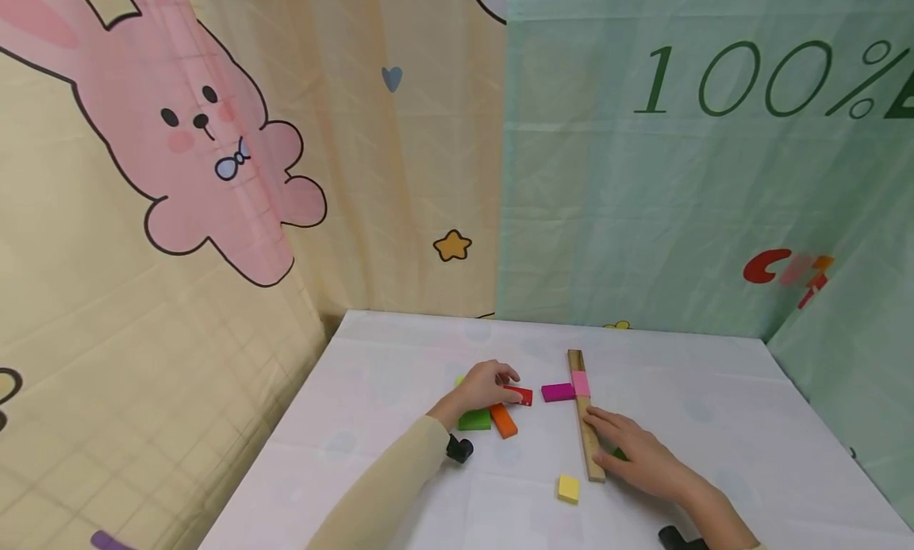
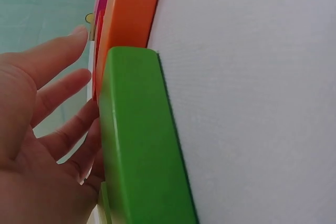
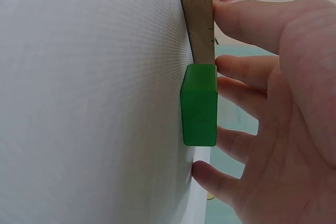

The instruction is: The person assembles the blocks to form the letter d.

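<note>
My left hand (image 1: 487,385) is over a red block (image 1: 526,397), its fingers slightly bent and thumb apart; whether it touches the block is unclear. In the left wrist view that hand (image 2: 50,114) is beside a green block (image 2: 139,135) and an orange one (image 2: 134,9). A long wooden strip (image 1: 589,447) lies lengthwise, with a pink block (image 1: 581,383) across it and a magenta block (image 1: 557,392) at its left side. The fingertips of my right hand (image 1: 646,459) rest on the strip. Beneath that hand (image 3: 268,98) is a dark green block (image 3: 199,111).
A yellow block (image 1: 568,489) lies left of the strip's near end. Around my left hand are the green block (image 1: 474,421), the orange block (image 1: 504,421) and a partly hidden light green piece (image 1: 460,380). Printed curtains hang behind the white table (image 1: 343,423).
</note>
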`<state>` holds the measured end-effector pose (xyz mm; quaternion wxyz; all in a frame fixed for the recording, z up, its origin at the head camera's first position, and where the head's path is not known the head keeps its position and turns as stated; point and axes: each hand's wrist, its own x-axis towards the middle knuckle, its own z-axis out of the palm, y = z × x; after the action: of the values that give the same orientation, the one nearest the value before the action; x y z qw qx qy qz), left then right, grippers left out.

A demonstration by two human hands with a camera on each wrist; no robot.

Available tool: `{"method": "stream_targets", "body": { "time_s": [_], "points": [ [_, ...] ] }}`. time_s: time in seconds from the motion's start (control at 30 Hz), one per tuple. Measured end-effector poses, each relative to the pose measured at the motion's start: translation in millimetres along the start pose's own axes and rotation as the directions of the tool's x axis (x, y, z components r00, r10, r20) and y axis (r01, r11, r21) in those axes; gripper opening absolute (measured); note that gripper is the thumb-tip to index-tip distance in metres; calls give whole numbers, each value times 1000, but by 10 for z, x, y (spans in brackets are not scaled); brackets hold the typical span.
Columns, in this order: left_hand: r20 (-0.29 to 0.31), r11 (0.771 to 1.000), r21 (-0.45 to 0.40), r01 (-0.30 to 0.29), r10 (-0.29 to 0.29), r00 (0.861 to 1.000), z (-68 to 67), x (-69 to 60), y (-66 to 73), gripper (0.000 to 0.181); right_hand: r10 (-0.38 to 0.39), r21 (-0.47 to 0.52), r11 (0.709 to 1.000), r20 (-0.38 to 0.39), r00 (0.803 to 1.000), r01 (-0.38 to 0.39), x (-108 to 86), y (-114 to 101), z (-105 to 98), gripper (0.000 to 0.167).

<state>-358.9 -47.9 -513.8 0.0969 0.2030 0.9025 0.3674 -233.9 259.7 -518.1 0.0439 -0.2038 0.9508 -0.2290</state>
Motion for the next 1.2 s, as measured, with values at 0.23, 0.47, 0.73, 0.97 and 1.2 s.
{"method": "stream_targets", "body": {
  "time_s": [0.23,0.47,0.73,0.97,1.2],
  "points": [
    [-3,1000,-20,20,-21,1000,19,12,-30,29,12,2,1000,1,1000,-12,-16,-4,6,71],
    [-8,1000,-7,6,-6,1000,36,12,-59,22,28,-3,1000,6,1000,-28,-12,-28,14,71],
    [-25,999,31,16,-15,1000,43,-6,-26,19,17,-1,1000,-7,1000,-17,-19,-27,11,70],
    [-42,995,92,-29,33,999,25,-52,23,18,22,-3,1000,-5,1000,-22,-15,-16,12,71],
    [-45,994,105,-39,44,998,42,-66,34,16,16,0,1000,-3,1000,-16,-23,-13,9,71]
  ]
}}
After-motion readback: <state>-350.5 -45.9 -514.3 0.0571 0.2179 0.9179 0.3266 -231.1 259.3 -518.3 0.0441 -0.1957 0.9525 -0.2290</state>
